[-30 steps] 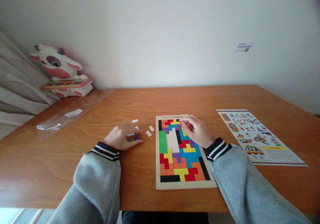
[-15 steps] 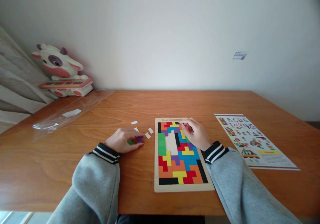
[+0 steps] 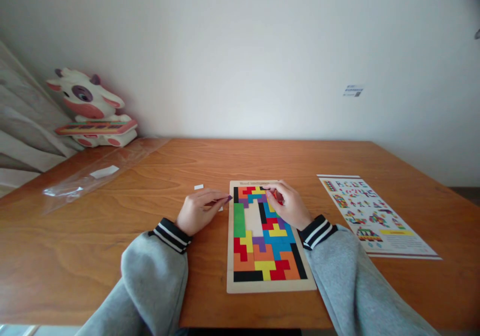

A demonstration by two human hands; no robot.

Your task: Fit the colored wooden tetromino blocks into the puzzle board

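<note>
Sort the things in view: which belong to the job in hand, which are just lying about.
Job in hand:
purple piece, in the left hand
puzzle board with fitted pieces, under the right hand

Lying about:
cow toy
clear plastic bag
white slips
printed sheet, perhaps related, but untouched

Setting, as I read it over the remote feed: a room in a home, most likely; which room I cannot tell. Evidence noted: folded curtain [image 3: 28,126] at far left; beside it, a cow-shaped toy [image 3: 93,107] with a keyboard, at the back corner of a brown wood-grained bench [image 3: 210,163]. Also on the bench, a puzzle board [image 3: 272,287] with coloured pieces and a sheet [image 3: 378,216] of colourful printed figures. Pale wall [image 3: 232,61] behind; its small label [image 3: 353,91] I cannot read.
</note>
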